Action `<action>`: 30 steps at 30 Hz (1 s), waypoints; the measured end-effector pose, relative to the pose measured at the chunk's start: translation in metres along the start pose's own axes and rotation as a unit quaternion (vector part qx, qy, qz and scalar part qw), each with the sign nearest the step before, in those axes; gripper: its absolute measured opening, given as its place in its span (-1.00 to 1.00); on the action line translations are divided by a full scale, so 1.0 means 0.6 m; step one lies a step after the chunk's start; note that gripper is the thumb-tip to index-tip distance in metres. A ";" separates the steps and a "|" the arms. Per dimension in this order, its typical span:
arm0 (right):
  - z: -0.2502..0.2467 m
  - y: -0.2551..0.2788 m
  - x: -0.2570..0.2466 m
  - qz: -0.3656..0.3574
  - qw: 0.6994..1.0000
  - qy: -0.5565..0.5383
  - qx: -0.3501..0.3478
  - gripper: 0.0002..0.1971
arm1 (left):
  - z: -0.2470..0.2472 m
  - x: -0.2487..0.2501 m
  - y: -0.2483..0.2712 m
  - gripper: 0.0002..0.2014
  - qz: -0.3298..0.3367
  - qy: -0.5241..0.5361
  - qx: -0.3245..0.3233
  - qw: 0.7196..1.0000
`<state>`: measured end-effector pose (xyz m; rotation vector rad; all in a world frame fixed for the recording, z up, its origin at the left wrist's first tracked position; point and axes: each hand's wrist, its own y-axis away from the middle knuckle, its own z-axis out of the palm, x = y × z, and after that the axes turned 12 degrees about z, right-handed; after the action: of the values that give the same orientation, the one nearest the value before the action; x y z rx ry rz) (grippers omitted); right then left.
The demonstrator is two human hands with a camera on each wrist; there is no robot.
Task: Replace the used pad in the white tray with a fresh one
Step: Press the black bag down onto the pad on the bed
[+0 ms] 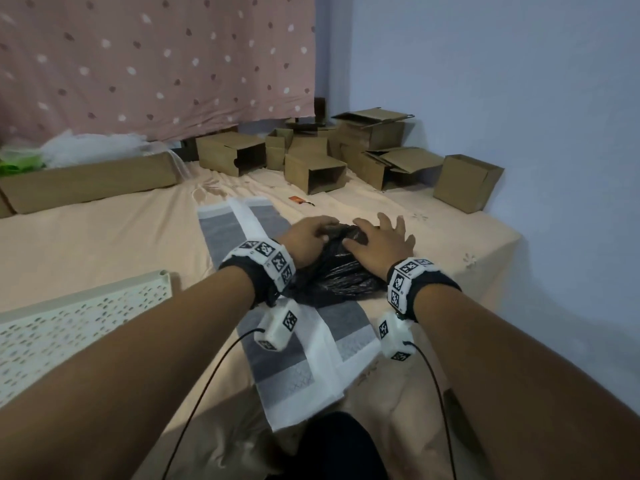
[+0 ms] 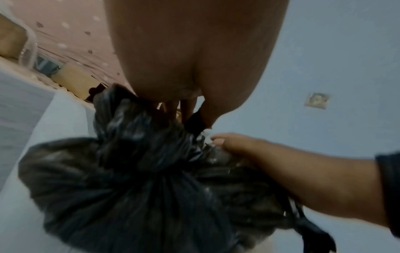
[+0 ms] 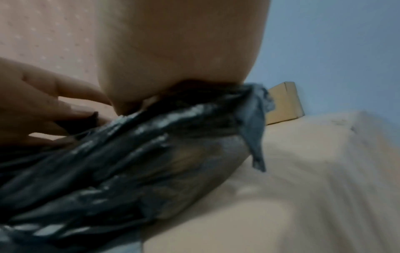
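Note:
A crumpled black plastic bag lies on a grey-and-white pad spread flat on the bed. My left hand grips the bunched top of the bag, fingers curled round a black strip. My right hand presses on the bag from the right with fingers spread; its thumb touches the plastic. In the right wrist view the palm covers the bag, hiding the fingers. The white perforated tray sits at the lower left, apart from both hands.
Several open cardboard boxes crowd the far side of the bed, with a long one at the left and one by the blue wall. The bed's corner drops off just right of my right hand.

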<state>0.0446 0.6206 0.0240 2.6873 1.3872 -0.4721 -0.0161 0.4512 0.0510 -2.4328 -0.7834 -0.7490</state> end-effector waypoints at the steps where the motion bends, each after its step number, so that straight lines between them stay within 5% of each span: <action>1: 0.003 -0.006 -0.002 -0.019 1.000 0.010 -0.009 -0.36 | 0.012 -0.002 0.000 -0.59 0.008 -0.012 -0.013 1.000; 6: 0.030 -0.025 -0.003 -0.070 0.994 0.048 -0.076 -0.32 | 0.041 -0.022 -0.020 -0.55 -0.006 -0.119 -0.066 0.991; 13: 0.086 -0.028 0.013 -0.067 0.989 0.051 -0.121 -0.34 | 0.057 -0.062 -0.043 -0.26 -0.019 -0.216 -0.044 0.975; 20: 0.103 -0.027 0.013 -0.069 0.990 0.038 -0.119 -0.46 | 0.070 -0.050 -0.057 -0.26 -0.043 -0.283 -0.118 0.951; 30: 0.122 -0.038 0.020 -0.079 0.990 0.022 -0.115 -0.45 | 0.074 -0.054 -0.054 -0.46 -0.075 -0.240 -0.105 0.962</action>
<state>0.0154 0.6282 -0.0473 2.4302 1.5686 -0.2468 -0.0434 0.4879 0.0064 -2.8180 -1.1295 -0.2969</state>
